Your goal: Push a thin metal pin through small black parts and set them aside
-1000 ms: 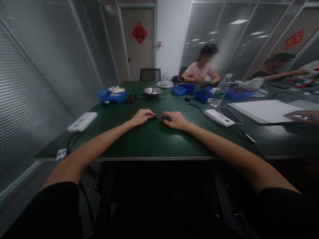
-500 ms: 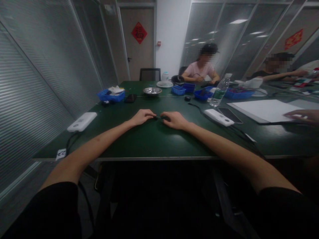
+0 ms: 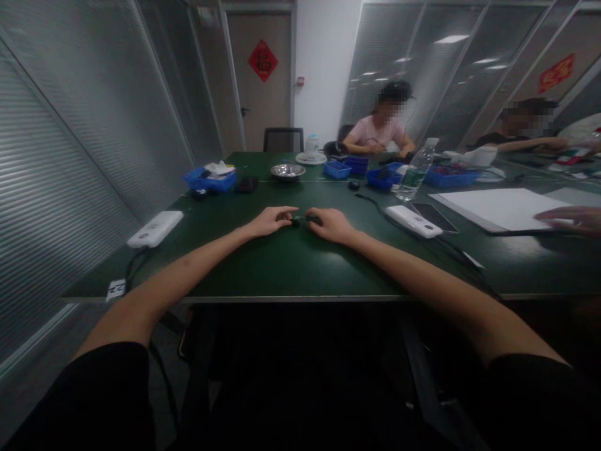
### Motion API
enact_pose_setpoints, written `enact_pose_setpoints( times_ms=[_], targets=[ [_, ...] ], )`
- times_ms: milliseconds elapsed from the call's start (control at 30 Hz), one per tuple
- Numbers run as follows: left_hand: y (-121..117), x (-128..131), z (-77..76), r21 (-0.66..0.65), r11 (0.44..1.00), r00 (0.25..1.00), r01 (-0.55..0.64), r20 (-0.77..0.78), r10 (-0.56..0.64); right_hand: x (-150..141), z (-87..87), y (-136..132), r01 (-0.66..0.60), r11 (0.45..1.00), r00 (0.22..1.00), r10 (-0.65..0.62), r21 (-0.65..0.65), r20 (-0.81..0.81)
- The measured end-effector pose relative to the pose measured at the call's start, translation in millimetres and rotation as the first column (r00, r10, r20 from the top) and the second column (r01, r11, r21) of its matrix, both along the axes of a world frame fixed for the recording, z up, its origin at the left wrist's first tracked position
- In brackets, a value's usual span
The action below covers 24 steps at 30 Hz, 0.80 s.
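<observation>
In the head view, my left hand [image 3: 272,219] rests on the green table, its index finger stretched out and lifted away from the thumb. By the thumb tip lies a small black part [image 3: 295,222], too small to make out in detail. My right hand [image 3: 331,225] is closed round what looks like a small screwdriver [image 3: 313,219] with a dark handle. Its thin shaft points left toward the black part. My fingers partly hide the handle.
A steel bowl [image 3: 288,172] stands beyond my hands, with a blue tray [image 3: 210,180] to its left. White power banks [image 3: 154,229] with cables lie on both sides. A water bottle [image 3: 417,170], a phone [image 3: 434,217] and white paper [image 3: 498,208] are at right, where another person's hand [image 3: 570,219] rests.
My left index finger has lifted and straightened, opening the pinch on the black part. The right hand has shifted slightly right with the screwdriver.
</observation>
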<state>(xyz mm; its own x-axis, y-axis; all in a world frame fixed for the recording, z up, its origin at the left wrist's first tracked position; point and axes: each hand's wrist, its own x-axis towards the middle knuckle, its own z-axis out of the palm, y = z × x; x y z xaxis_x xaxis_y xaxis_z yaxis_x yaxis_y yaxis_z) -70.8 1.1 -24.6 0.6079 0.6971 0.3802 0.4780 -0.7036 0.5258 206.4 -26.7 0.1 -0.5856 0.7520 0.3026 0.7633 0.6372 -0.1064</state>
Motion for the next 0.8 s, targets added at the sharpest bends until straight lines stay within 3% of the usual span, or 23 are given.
enact_pose_setpoints(
  times_ms=[233, 500, 633, 800],
  targets=[
    [-0.7, -2.3, 2.1, 0.077, 0.997, 0.998, -0.009, -0.068, 0.015, 1.2, 0.8, 4.2, 0.213, 0.977, 0.977, -0.213, -0.015, 0.010],
    [-12.9, 8.4, 3.7, 0.144, 0.987, 0.978, 0.075, -0.202, -0.045, -1.1, 3.3, 2.3, 0.244, 0.969, 0.969, -0.242, -0.045, 0.046],
    [-7.3, 2.5, 4.3, 0.172, 0.985, 0.963, 0.015, -0.266, 0.032, -0.8, 5.5, 1.6, 0.235, 0.970, 0.971, -0.231, -0.063, 0.058],
    [11.5, -27.2, 5.2, 0.236, 0.955, 0.922, -0.177, -0.300, 0.245, -0.3, 6.0, 0.8, 0.224, 0.972, 0.973, -0.220, -0.075, 0.066]
  ],
)
